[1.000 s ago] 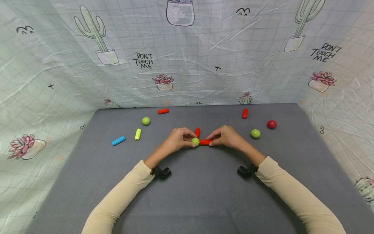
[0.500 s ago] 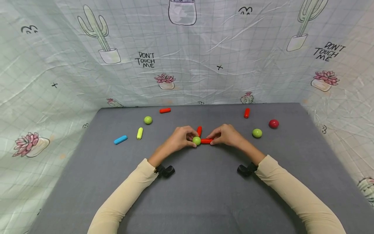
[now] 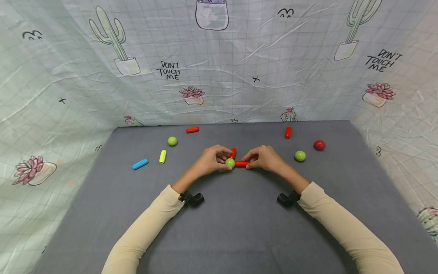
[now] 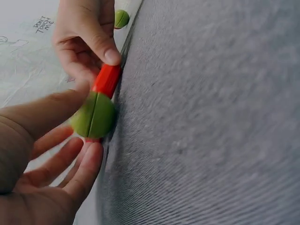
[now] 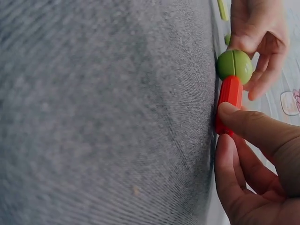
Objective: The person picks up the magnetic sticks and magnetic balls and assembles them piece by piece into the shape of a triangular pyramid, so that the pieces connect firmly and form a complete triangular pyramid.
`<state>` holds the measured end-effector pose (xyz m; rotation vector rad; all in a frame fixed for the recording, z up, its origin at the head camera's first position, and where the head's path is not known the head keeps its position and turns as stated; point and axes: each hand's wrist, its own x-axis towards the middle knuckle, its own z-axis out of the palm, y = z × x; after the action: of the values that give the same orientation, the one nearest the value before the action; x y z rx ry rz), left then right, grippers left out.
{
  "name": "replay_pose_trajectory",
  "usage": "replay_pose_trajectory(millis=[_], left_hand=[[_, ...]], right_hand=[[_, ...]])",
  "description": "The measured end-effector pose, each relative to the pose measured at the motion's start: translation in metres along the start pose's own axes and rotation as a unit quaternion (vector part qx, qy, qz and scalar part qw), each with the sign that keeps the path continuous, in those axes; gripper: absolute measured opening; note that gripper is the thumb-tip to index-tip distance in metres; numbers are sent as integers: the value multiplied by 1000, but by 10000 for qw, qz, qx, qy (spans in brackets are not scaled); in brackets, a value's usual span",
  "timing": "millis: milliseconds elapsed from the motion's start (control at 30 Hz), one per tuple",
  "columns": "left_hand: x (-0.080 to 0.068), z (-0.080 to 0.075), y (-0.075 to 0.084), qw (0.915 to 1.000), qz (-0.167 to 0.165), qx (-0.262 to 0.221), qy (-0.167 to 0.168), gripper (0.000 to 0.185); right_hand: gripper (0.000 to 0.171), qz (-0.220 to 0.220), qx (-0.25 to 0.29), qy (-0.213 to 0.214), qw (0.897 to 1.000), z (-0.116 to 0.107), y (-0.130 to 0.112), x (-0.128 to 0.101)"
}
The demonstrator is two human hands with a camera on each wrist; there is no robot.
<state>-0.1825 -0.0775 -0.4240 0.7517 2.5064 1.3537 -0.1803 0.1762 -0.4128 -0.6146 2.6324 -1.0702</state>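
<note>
Left hand pinching glossy green plastic ball, right hand gripping short red plastic rod; ends touching, other scattered pieces remaining unjoined.

You were in a staged recording booth, not a lived-in room. The grey felt surface was boxed in on three sides by a creased cloth backdrop printed with cacti and "DON'T TOUCH ME". Only small toy pieces lay about: red rods, green balls, a blue rod.
</note>
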Motion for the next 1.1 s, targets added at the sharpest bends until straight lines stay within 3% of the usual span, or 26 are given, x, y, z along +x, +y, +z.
replay_pose_trajectory(millis=[300,567,833,1100], left_hand=[[-1,3,4,9979,-104,455,454,34],[0,5,4,9980,-62,403,481,33],[-3,6,1,9984,-125,228,503,32],[-10,4,0,9961,-255,376,762,31]], right_hand=[[25,-80,237,-283,9993,-6,5,-1],[24,-358,-43,-207,9991,-8,11,-6],[26,-466,-219,-37,9987,-26,15,-32],[32,-382,-297,344,9982,-53,28,-57]])
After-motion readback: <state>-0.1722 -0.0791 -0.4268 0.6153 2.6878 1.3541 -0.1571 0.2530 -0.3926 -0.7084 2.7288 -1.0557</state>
